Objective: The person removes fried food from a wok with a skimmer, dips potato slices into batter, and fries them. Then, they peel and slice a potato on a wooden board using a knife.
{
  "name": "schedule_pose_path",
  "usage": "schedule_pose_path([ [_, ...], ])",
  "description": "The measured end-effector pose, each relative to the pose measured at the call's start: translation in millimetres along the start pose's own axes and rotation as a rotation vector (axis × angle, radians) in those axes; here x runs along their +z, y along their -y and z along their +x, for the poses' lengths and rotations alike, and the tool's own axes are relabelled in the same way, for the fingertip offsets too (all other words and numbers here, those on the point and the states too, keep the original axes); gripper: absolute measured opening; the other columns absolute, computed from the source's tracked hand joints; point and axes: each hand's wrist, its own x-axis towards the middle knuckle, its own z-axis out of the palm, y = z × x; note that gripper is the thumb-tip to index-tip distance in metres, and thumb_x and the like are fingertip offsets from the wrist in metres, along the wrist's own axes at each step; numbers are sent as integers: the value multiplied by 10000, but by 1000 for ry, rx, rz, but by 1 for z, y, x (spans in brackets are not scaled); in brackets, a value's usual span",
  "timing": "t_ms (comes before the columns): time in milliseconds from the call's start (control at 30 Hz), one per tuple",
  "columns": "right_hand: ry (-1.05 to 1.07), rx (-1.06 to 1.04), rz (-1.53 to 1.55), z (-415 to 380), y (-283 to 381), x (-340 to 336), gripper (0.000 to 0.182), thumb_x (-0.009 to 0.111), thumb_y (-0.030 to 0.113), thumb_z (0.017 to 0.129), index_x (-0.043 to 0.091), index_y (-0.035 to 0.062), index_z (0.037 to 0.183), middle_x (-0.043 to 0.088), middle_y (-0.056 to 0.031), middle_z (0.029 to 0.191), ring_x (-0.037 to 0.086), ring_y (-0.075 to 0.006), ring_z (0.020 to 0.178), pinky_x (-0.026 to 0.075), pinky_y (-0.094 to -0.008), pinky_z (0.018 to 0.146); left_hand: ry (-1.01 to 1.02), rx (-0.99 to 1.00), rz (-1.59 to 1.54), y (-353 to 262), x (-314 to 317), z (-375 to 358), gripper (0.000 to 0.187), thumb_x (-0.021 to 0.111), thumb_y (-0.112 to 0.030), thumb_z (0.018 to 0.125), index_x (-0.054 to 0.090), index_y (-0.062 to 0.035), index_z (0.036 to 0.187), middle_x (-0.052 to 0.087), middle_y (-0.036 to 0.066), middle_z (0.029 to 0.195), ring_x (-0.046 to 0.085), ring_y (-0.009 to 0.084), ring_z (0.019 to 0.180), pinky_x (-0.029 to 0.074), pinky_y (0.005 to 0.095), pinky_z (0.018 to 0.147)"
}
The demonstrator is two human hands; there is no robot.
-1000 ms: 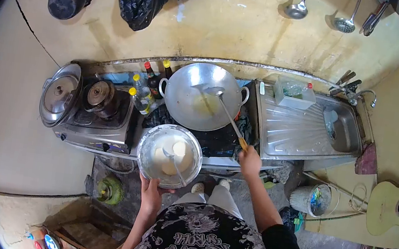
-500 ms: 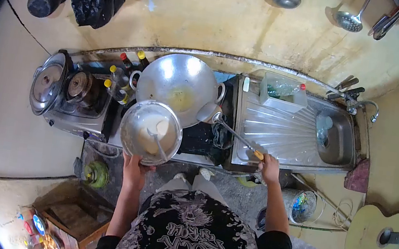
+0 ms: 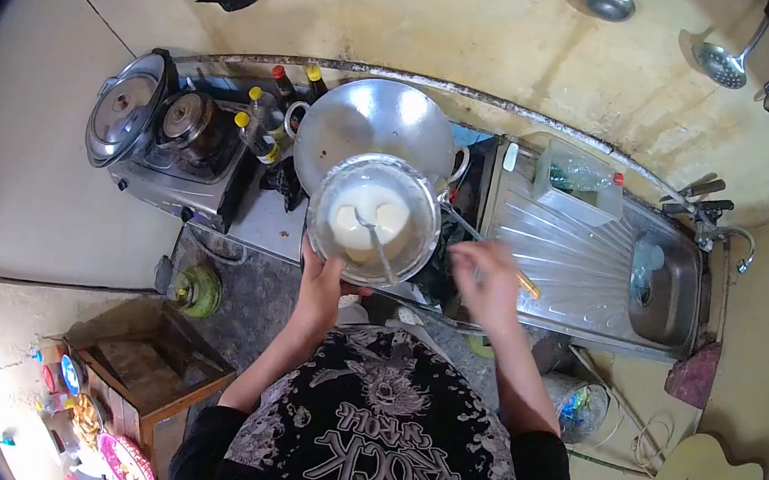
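My left hand [image 3: 320, 290] grips a metal bowl [image 3: 319, 202] from its near underside. Pale, milky liquid and white pieces [image 3: 392, 222] are in the bowl, where a metal spoon [image 3: 381, 251] leans against the rim. Behind it, a large two-handled wok [image 3: 375, 127] is partly hidden by the bowl. My right hand [image 3: 491, 291], smeared by motion, is beside the bowl with thumb and fingers apart, holding nothing visible. Just beyond it lies the wooden-ended handle of a spatula [image 3: 528, 285]; the spatula's head is hidden behind the bowl.
Bottles [image 3: 258, 131] stand left of the wok, beside a stove [image 3: 169, 182] bearing a dark pot [image 3: 187, 117] and a lidded pot [image 3: 121, 113]. Right are a ribbed steel drainboard [image 3: 548, 252], a plastic container [image 3: 579, 202] and a sink basin [image 3: 678, 298]. Ladles [image 3: 608, 0] hang above.
My right hand has let go of the spatula handle and moved left toward the bowl. The bowl has moved right and up, now in front of the wok. The camera view has shifted.
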Motion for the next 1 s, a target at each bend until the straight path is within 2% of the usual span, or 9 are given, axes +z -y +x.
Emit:
schedule_pose_path([
  [67,106,-112,-240,13,42,17,83,661,186,722,658,105,742,561,-63,730,525,-238,729,388,-377,657,45,42,61,2,0,3,574,361,-41,852,126,-164,1361,426,135,1222,584,266,934,565,330,545],
  [100,154,-114,-313,16,50,28,101,653,203,725,661,102,734,562,-63,753,520,-239,774,379,-381,686,74,-28,12,1,-2,6,584,377,-37,874,82,-145,1367,401,123,1249,524,230,1046,574,322,579],
  [233,397,-18,-593,30,64,61,164,635,230,728,658,68,711,567,-70,818,508,-251,884,356,-392,744,125,71,121,19,-17,26,638,371,-39,875,14,-160,1390,362,118,1294,508,244,1062,581,352,601],
  [433,276,48,-596,45,61,65,201,588,193,772,583,10,855,577,-100,830,531,-272,903,373,-422,773,166,12,-8,-6,-14,29,682,350,-4,852,-25,-153,1403,274,135,1363,513,298,1059,589,355,589],
  [533,318,100,-497,59,60,55,194,529,146,825,504,-10,937,580,-145,873,571,-323,842,417,-449,721,155,87,82,0,-24,38,601,322,-41,885,11,-186,1378,352,176,1283,580,299,975,590,353,614],
  [567,456,137,-416,68,64,46,170,492,120,854,466,-3,969,587,-176,875,588,-364,781,448,-462,671,159,79,87,-2,-26,39,605,321,-40,883,6,-184,1378,351,177,1284,581,300,974,590,354,612],
  [667,375,174,-339,63,60,51,162,523,145,846,497,20,945,597,-182,843,591,-364,767,466,-458,668,172,73,93,-10,-29,40,615,319,-37,877,-8,-181,1378,349,179,1287,586,304,965,589,355,606],
  [867,598,78,-505,67,61,47,141,569,159,820,538,34,876,587,-152,829,600,-323,765,481,-434,666,175,73,90,-16,-35,42,618,325,-49,879,-12,-177,1381,344,182,1294,603,309,924,587,350,586],
  [1000,322,-26,-529,74,68,43,118,562,136,811,550,39,876,565,-133,808,600,-316,730,489,-415,612,188,77,101,-20,-39,41,619,331,-53,880,-8,-174,1383,345,181,1299,612,306,902,585,345,568],
])
